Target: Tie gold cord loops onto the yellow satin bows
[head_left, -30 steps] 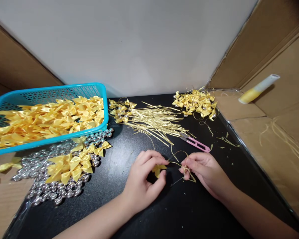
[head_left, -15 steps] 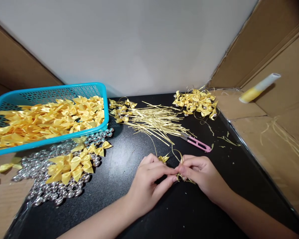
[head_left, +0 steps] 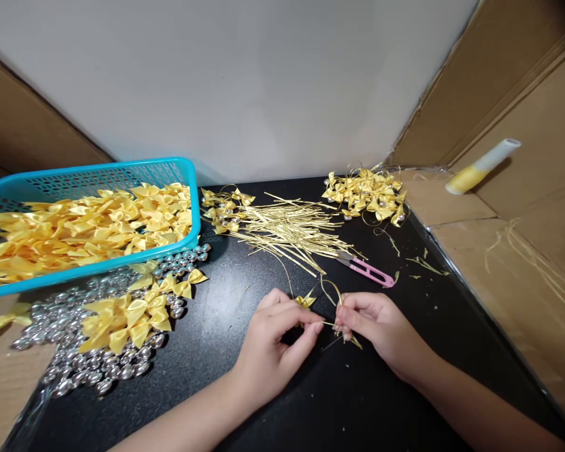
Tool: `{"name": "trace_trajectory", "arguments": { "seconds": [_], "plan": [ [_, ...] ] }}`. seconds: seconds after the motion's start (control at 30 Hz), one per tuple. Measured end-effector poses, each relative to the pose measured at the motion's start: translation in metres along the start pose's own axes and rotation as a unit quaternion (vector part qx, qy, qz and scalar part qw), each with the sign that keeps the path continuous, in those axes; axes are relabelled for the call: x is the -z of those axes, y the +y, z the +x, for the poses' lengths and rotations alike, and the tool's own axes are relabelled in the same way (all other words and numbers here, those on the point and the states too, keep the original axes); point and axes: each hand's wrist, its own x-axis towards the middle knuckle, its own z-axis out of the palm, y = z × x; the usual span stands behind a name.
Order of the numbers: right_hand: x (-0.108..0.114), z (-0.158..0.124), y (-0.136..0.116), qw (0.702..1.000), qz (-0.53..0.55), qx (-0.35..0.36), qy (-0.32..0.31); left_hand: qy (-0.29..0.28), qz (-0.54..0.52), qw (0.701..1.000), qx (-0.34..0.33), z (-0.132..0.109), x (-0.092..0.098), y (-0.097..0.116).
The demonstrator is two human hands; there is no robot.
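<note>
A pale wall (head_left: 245, 81) stands at 12 o'clock from the meeting point of the hands, closing off the far edge of the black worktop (head_left: 311, 408). The cardboard panel (head_left: 513, 94) rises around 2 o'clock; the worktop's right edge slants beside cardboard from 1 o'clock down to 4. Between that edge and the right forearm runs a broad strip of black surface, and more of it, lightly specked, spreads toward 6 o'clock between the forearms.

The turquoise basket (head_left: 196, 207), heaped with yellow bows, sits at 10 o'clock. Below it, at 9, silver beads (head_left: 82, 364) spread out and hide part of the left edge, with loose bows (head_left: 139, 311) on top. A black gap parts them from the left hand (head_left: 273, 339). Gold strips (head_left: 292, 226) lie toward 11.

The left hand pinches one end of a gold cord (head_left: 328, 324) between thumb and forefinger; the right hand (head_left: 371, 320) grips its looped part, just beside. At 1 o'clock, against the far edge, is a bow pile (head_left: 367, 193). The white-and-yellow tube (head_left: 483, 166) leans at 2; the pink clippers (head_left: 370, 272) lie nearer, at 1. One yellow bow (head_left: 306, 302) is just beyond the left fingers.
</note>
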Motion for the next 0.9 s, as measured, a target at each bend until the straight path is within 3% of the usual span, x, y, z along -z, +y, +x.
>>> {"name": "trace_trajectory", "arguments": {
  "seconds": [0.47,0.77,0.9],
  "plan": [
    [0.002,0.002,0.002,0.998,0.067,-0.017,0.014,0.05,-0.004,0.998,0.037,-0.001,0.002,-0.001],
    [0.005,0.003,0.005,0.996,0.089,-0.024,0.006,0.102,0.0,0.989,0.108,0.002,0.008,-0.003],
    [0.005,0.002,0.003,0.995,0.098,-0.034,0.006,0.158,-0.019,0.971,0.177,0.01,0.019,-0.01]
  ]
}}
